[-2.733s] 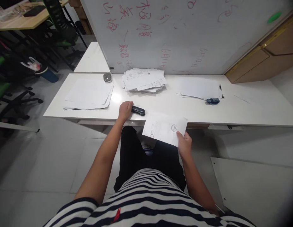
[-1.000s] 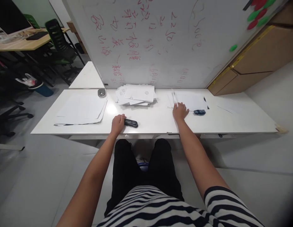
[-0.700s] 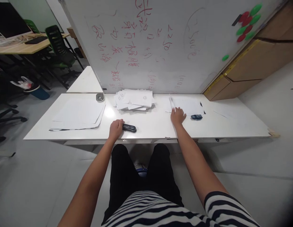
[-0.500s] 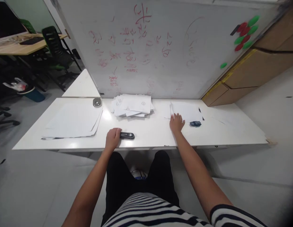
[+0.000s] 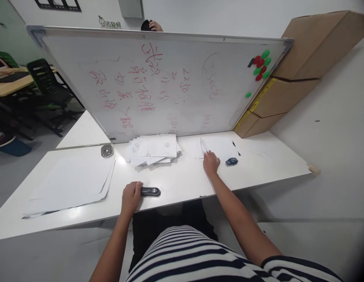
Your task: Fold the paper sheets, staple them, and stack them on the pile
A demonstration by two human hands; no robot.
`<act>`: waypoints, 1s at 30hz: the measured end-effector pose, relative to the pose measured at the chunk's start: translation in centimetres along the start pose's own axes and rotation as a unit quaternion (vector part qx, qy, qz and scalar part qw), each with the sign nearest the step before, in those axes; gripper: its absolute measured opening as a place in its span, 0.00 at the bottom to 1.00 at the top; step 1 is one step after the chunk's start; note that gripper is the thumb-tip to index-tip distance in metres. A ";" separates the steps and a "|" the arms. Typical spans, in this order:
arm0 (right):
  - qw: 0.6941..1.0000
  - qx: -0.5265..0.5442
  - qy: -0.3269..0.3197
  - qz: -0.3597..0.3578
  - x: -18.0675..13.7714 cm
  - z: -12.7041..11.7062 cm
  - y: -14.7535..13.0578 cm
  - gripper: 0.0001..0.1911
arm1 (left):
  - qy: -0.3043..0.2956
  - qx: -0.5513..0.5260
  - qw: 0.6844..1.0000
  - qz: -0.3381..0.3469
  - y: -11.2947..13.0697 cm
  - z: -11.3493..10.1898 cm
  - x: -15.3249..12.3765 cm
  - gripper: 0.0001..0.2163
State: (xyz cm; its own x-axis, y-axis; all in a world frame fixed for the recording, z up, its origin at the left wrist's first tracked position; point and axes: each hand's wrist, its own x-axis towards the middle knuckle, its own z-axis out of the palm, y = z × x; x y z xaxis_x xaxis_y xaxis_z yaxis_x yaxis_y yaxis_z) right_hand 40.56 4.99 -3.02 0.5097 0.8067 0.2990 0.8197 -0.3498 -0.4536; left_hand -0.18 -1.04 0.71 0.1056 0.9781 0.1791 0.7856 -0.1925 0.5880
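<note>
My left hand is closed around one end of a black stapler, which lies on the white table near its front edge. My right hand is at the lower left corner of some white sheets of paper, its fingers bent onto them. By its thumb, one paper edge stands up slightly. Just right of that hand lies a small dark blue object whose kind I cannot make out. A messy stack of papers with printed marks sits between the hands, farther back.
Large white sheets cover the table's left part, with a small grey rounded device behind them. A whiteboard with red writing stands along the back. Cardboard boxes are stacked at the right. Another person's hand shows above the board.
The view has tilted up and turned, so the whiteboard's top edge and the other person's hand now show. Both my hands keep their places on the stapler and the paper.
</note>
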 end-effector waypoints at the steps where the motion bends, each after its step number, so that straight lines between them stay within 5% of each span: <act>1: 1.000 0.006 0.006 -0.006 0.1 0.1 0.1 0.25 | 0.003 -0.003 1.000 -0.001 -0.1 0.1 0.0 0.19; 9: 0.983 0.104 0.144 -0.056 -0.8 -1.8 -0.3 0.26 | 0.053 0.039 0.998 -0.008 -0.5 0.4 -0.1 0.22; 15: 0.955 0.168 0.166 -0.181 -9.6 -4.6 -5.2 0.25 | 0.154 -0.023 0.979 0.135 2.7 0.4 -2.0 0.16; 18: 0.943 0.157 0.120 -0.267 -15.6 -6.3 -8.2 0.22 | 0.091 -0.155 0.966 0.187 7.5 0.9 -4.0 0.17; 22: 0.934 0.158 0.069 -0.312 -20.3 -7.3 -10.1 0.23 | 0.001 -0.312 0.947 0.080 13.1 1.4 -5.9 0.16; 25: 0.931 0.196 0.035 -0.307 -21.1 -7.4 -10.0 0.30 | -0.037 -0.377 0.926 -0.009 14.0 1.3 -5.9 0.18; 30: 0.926 0.258 -0.090 -0.259 -21.6 -8.5 -9.1 0.33 | -0.087 -0.376 0.922 -0.037 12.9 1.5 -4.5 0.18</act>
State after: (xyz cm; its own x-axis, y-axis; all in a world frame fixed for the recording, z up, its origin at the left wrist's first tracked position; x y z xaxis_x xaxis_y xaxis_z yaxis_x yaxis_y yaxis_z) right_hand 24.31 -13.31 1.83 -0.0061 0.8852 0.4652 0.6841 0.3430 -0.6437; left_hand 10.42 -7.83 6.34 0.2163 0.9760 0.0259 0.1569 -0.0609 0.9857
